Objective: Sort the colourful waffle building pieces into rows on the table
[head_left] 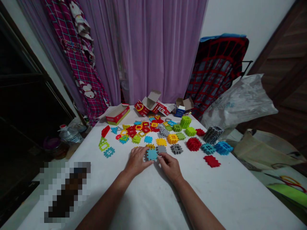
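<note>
My left hand (pixel 137 161) and my right hand (pixel 169 166) meet on a light blue plastic waffle block (pixel 152 154) near the middle of the white-covered table (pixel 211 191). The left fingers press its left edge, and the right fingertips pinch its right side. A grey block (pixel 145 156) partly lies under it on the left. Just beyond are a grey waffle block (pixel 161 149) and a yellow one (pixel 150 146). Several loose coloured blocks (pixel 144 131) spread across the far table, and stacked green, grey and blue blocks stand to the right.
Open red-and-white cardboard boxes (pixel 148 105) stand along the far table edge, beside a purple curtain (pixel 153 48). A plastic bag (pixel 240 102) lies beyond the right edge, a water bottle (pixel 72 134) stands beyond the left edge, and a pixelated patch (pixel 64 191) covers the near left corner.
</note>
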Available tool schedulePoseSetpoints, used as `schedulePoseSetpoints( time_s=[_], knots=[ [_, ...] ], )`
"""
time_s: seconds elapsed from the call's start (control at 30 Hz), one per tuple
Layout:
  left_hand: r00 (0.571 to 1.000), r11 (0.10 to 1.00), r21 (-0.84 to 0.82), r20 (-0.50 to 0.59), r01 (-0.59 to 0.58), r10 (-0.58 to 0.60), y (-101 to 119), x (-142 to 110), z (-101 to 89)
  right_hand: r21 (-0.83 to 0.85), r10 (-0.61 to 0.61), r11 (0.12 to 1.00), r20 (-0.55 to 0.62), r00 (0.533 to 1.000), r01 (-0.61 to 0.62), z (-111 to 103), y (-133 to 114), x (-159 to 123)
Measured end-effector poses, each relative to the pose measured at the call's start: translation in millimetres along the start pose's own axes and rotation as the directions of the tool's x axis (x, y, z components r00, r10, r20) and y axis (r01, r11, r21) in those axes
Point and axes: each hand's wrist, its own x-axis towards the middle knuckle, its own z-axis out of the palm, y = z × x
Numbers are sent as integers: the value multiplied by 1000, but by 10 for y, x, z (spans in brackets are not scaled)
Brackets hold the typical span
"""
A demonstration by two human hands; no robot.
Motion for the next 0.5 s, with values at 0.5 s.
schedulePoseSetpoints(
  time_s=[0.5],
  knots=[
    [984,982,65,-36,175,-173,-156,325,-156,-100,-12,995,-26,1000,9,-76,-40,25]
  ],
)
